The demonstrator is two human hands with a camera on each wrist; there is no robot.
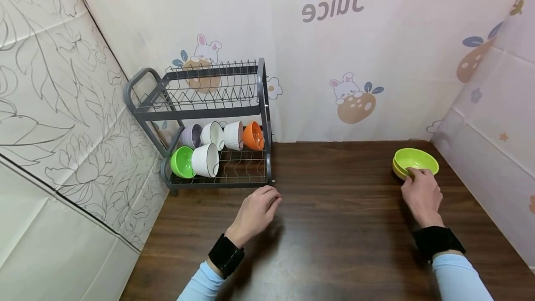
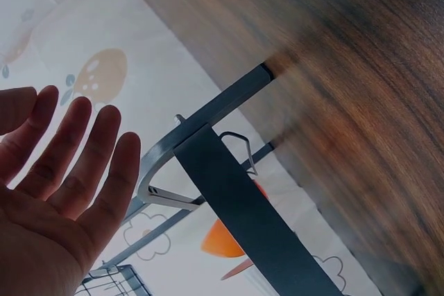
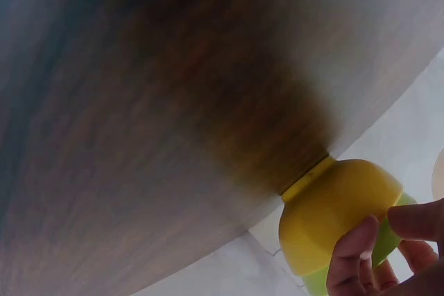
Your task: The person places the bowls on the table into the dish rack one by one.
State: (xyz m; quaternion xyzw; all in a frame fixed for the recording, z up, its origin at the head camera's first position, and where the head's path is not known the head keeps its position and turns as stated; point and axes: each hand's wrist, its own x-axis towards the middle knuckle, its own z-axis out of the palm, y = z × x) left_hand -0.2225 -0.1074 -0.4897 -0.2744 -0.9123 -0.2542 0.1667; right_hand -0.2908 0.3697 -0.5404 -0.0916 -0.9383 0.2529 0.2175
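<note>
My right hand (image 1: 423, 195) is at the near rim of a green bowl (image 1: 414, 158), which sits nested in a yellow bowl (image 1: 398, 169) at the right of the table. Thumb and fingers pinch the green rim in the right wrist view, where the yellow bowl (image 3: 336, 209) shows its outer side and base. Over the table, just in front of the dish rack (image 1: 221, 184), hovers my left hand (image 1: 257, 211). It holds nothing; the left wrist view shows its loosely extended fingers (image 2: 104, 136) apart from the rack's dark frame (image 2: 243, 213).
On the rack's lower tier, several bowls stand tilted on their sides: an orange bowl (image 1: 253, 135), a bright green bowl (image 1: 182, 162), a purple bowl (image 1: 191, 135) and white ones, including a textured white bowl (image 1: 205, 160). Patterned walls (image 1: 309, 82) border the brown wooden table (image 1: 334, 226).
</note>
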